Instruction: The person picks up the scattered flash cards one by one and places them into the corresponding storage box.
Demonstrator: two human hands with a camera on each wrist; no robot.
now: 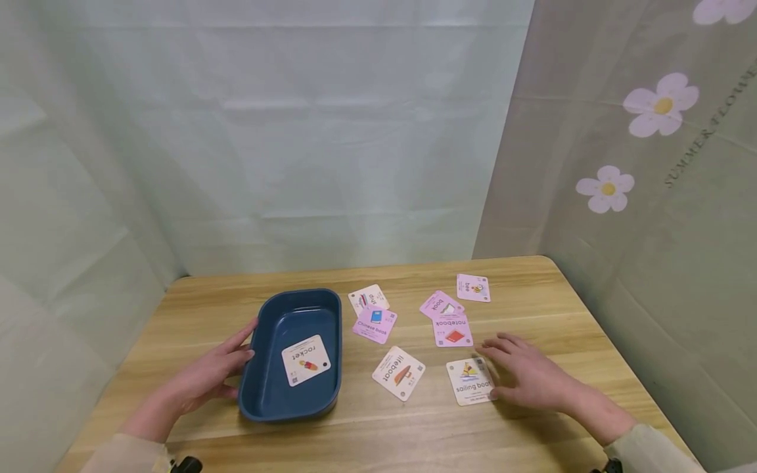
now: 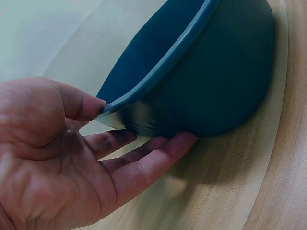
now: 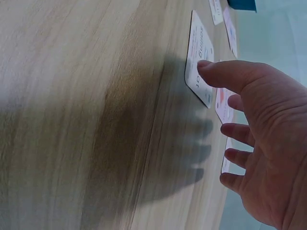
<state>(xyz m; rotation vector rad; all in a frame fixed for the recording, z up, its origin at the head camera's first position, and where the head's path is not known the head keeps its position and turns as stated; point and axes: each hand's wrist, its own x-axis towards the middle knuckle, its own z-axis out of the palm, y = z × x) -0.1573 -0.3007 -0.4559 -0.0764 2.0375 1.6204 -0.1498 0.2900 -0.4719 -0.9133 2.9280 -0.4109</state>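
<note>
Currently, viewed from the head, the sailing boat card (image 1: pixel 466 382) lies flat on the bench (image 1: pixel 426 440), at the right hand's (image 1: pixel 525 374) nine o'clock. Right hand: loosely spread, grasping nothing; thumb over the card's edge, contact cannot be told. Left hand (image 1: pixel 213 368): unclenched, fingers against the tray's (image 1: pixel 296 404) outer wall at its nine o'clock. Rocket card (image 1: pixel 306 360): inside the tray. Judgement: a flat card offers little grip; tip one edge up, then pinch thumb against fingers, avoiding the notebook card (image 1: pixel 452 328) toward eleven o'clock. Light left-hand pressure should steady the tray.
</note>
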